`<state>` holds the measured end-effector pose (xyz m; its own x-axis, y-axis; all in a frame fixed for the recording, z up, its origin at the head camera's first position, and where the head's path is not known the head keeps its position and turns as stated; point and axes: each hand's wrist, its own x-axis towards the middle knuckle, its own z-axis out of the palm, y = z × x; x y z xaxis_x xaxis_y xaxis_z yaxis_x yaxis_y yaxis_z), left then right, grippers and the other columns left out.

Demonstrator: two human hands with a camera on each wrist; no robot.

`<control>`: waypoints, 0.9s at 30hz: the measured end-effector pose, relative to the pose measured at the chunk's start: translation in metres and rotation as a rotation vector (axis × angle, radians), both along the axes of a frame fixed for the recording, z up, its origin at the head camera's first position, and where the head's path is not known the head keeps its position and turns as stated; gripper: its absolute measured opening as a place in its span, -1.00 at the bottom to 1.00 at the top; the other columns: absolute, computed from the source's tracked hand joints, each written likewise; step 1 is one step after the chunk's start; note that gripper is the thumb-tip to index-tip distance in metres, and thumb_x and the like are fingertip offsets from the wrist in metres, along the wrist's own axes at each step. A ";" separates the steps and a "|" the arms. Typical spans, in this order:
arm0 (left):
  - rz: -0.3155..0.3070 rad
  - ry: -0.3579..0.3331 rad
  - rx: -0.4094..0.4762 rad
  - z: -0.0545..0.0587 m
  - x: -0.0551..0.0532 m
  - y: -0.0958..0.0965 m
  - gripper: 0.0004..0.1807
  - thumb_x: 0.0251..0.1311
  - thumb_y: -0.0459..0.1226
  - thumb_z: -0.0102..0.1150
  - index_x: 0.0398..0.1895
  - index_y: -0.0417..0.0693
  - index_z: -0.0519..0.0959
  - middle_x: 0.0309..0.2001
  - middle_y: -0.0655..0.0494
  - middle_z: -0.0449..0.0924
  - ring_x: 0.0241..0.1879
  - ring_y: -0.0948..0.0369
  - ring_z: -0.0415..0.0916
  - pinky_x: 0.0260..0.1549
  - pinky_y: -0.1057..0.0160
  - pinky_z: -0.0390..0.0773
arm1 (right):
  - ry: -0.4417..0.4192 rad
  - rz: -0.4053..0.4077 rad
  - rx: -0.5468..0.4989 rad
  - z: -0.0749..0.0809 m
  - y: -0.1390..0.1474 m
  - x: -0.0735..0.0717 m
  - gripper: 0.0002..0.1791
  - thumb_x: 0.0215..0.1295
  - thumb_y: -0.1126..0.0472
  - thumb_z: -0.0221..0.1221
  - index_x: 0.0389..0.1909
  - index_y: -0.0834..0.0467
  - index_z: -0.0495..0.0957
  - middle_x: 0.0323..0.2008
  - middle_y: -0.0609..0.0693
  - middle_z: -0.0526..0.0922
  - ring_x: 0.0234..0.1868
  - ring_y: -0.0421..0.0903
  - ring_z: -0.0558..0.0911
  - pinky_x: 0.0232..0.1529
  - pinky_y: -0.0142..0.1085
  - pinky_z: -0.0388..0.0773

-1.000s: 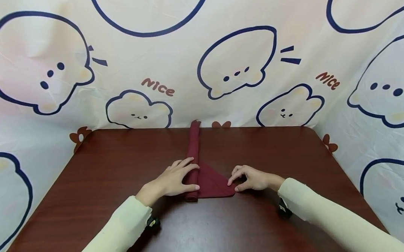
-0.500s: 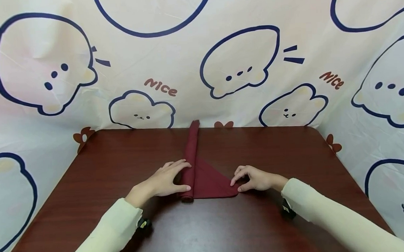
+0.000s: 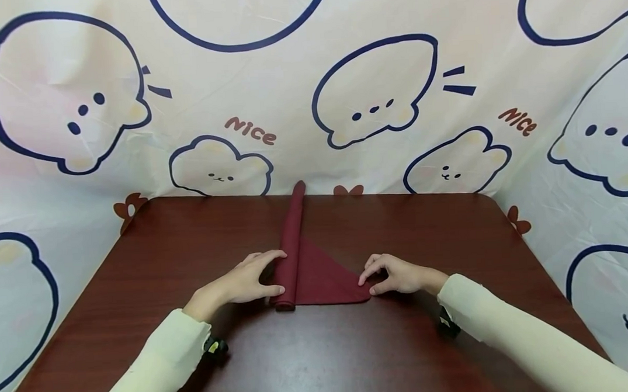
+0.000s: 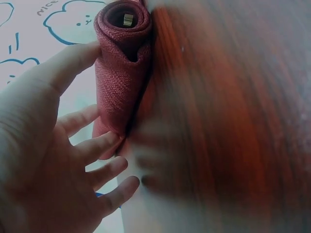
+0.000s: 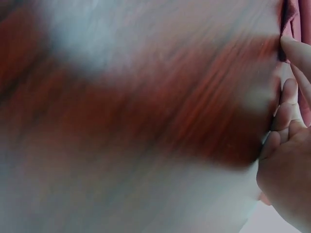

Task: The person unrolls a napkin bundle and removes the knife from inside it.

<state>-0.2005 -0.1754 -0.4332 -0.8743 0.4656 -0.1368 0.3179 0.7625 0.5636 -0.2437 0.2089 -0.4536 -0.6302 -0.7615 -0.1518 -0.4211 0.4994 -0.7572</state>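
Observation:
A dark red cloth lies on the brown table, partly wound into a long roll point(image 3: 291, 249) that runs toward the back edge. From its right side a flat triangular flap point(image 3: 322, 274) spreads out. My left hand point(image 3: 231, 286) touches the roll's left side near its front end, thumb and fingers spread and relaxed. In the left wrist view the roll's hollow end point(image 4: 121, 17) shows wound layers and a small gold-coloured bit inside. My right hand point(image 3: 396, 275) pinches the flap's right corner between thumb and fingers; in the right wrist view the cloth point(image 5: 290, 19) is mostly cut off.
The brown wooden table point(image 3: 431, 343) fills the lower view. A white printed curtain point(image 3: 365, 164) with bear-like outlines hangs behind it and along both sides. The roll's far end reaches the table's back edge. A dark wrist device point(image 3: 214, 346) sits below the left sleeve.
My left hand and the roll's front end have moved left, and the flat flap has grown wider. The right hand stays at the flap's corner, nearly still.

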 end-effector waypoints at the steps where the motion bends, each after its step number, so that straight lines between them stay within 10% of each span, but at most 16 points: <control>1: 0.005 0.002 0.001 0.000 0.000 -0.001 -0.18 0.21 0.03 0.35 0.50 0.09 0.27 0.45 -0.06 0.36 0.48 -0.18 0.15 0.31 -0.32 0.32 | 0.010 0.000 0.009 0.001 -0.001 0.000 -0.76 0.25 0.26 0.36 -0.06 0.05 0.76 -0.06 0.00 0.58 0.05 -0.12 0.44 0.17 -0.21 0.39; 27: 0.018 -0.010 0.023 -0.004 -0.007 0.025 -0.16 0.10 0.06 0.46 0.45 0.22 0.31 0.38 -0.06 0.42 0.46 -0.14 0.19 0.26 -0.32 0.37 | 0.090 -0.028 0.054 0.002 0.025 0.004 -0.76 0.25 0.23 0.38 -0.07 -0.04 0.79 -0.13 -0.07 0.61 -0.18 -0.18 0.45 -0.14 -0.36 0.44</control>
